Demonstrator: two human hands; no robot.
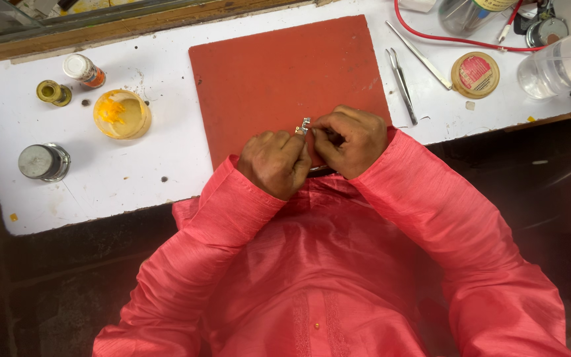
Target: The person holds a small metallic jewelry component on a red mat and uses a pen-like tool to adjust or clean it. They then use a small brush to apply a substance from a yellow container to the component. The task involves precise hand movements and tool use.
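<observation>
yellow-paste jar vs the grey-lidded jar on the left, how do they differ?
The yellow-paste jar is open, showing yellow paste; the grey-lidded jar is closed under a plain grey lid. The yellow-paste jar looks wider and sits nearer the red mat; the grey-lidded jar sits by the table's left edge. Both are round and stand on the white table.

The mat (285,73) lies on the table (147,172). Left of the mat sit a dish (122,114), two small bottles (84,70) and a tin (43,162). Right of the mat lie tweezers (402,82) and a round lid (475,75). Both hands (312,149) meet over the mat's near edge.
</observation>
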